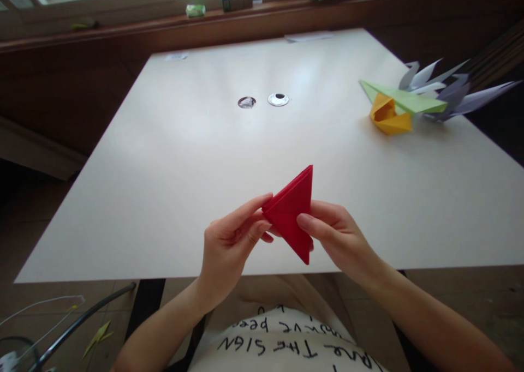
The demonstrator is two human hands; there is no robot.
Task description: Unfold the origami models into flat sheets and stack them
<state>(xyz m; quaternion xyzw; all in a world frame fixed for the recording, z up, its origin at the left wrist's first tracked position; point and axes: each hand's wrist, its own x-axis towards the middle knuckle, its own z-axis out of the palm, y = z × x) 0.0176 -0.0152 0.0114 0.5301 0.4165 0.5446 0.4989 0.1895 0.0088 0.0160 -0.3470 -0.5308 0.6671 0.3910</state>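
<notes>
A red sheet of paper folded into a layered triangle (290, 211) is held up over the near edge of the white table. My right hand (338, 233) pinches its right side, thumb on the front face and fingers behind. At the triangle's left corner is my left hand (233, 238), its index fingertip and thumb close about the layered edge. The left fingers are partly hidden behind the paper, so how firmly they press cannot be seen.
Folded paper pieces lie at the table's (164, 159) right: an orange one (391, 118), a light green one (409, 100) and grey-purple ones (454, 96). Two round holes, one with a silver rim (278, 100), sit toward the back. Small packets (237, 0) rest on the windowsill.
</notes>
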